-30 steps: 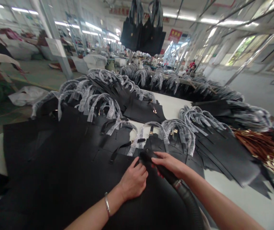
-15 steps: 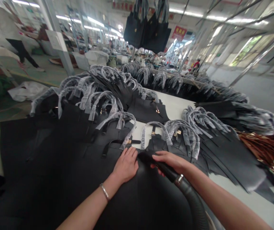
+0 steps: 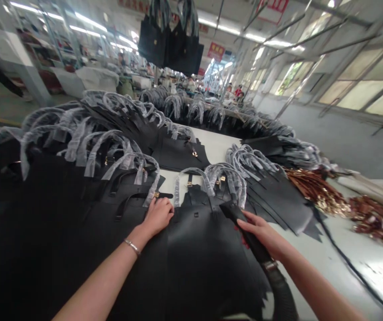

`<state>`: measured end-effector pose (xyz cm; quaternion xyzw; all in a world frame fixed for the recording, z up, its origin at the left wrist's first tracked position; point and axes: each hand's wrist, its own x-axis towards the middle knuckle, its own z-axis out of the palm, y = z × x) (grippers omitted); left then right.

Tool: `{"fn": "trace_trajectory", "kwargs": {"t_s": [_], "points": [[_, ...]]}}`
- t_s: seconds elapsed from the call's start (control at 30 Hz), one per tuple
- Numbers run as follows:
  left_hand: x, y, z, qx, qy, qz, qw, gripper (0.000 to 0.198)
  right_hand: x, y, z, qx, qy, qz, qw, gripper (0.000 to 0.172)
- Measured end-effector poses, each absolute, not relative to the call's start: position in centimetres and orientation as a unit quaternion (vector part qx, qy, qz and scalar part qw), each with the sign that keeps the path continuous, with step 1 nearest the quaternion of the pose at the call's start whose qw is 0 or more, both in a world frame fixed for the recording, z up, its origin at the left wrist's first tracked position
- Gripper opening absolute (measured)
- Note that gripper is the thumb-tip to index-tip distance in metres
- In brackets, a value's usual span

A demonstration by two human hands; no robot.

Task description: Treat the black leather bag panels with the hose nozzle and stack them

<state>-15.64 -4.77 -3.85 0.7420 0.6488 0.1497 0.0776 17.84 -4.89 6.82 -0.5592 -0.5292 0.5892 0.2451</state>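
My right hand (image 3: 261, 229) is closed round a black hose nozzle (image 3: 254, 245), whose flat tip lies over the top edge of a black leather panel (image 3: 201, 254). From its metal collar a ribbed black hose (image 3: 282, 290) runs down toward me. Flat on the neighbouring dark panels rests my left hand (image 3: 158, 216), fingers extended close to a buckled strap (image 3: 134, 196); the fingertips are partly out of sight. Just beyond both hands stand bag handles (image 3: 226, 171) wrapped in clear plastic, with gold-coloured buckles.
Stacked black bag panels (image 3: 181, 151) with wrapped handles cover the pale table (image 3: 216, 145). Brown straps with gold hardware (image 3: 315, 187) lie at the right, near a black cable (image 3: 341, 258). Black bags (image 3: 171, 42) hang overhead at the back.
The view has swung to the right. My right hand and the nozzle have moved right along the panel's top edge, away from my left hand, uncovering a small square mark on the panel.
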Motion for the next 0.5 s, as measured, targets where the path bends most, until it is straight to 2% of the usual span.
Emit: {"fn": "trace_trajectory", "kwargs": {"t_s": [0.13, 0.23, 0.33, 0.5], "points": [[-15.5, -3.2, -2.6, 0.716, 0.685, 0.075, 0.109, 0.031, 21.2, -7.9, 6.1, -0.595, -0.495, 0.572, 0.271, 0.043], [-15.2, -2.6, -2.3, 0.706, 0.688, 0.042, 0.162, 0.021, 22.6, -9.8, 5.8, -0.608, -0.476, 0.571, 0.278, 0.057], [-14.0, -2.4, -2.1, 0.722, 0.652, 0.1, 0.208, 0.01, 23.0, -11.2, 5.8, -0.608, -0.475, 0.577, 0.27, 0.072], [-10.1, -2.8, -1.2, 0.736, 0.527, 0.246, 0.347, 0.009, 22.3, -12.4, 6.7, -0.572, -0.501, 0.607, 0.233, 0.082]]}}
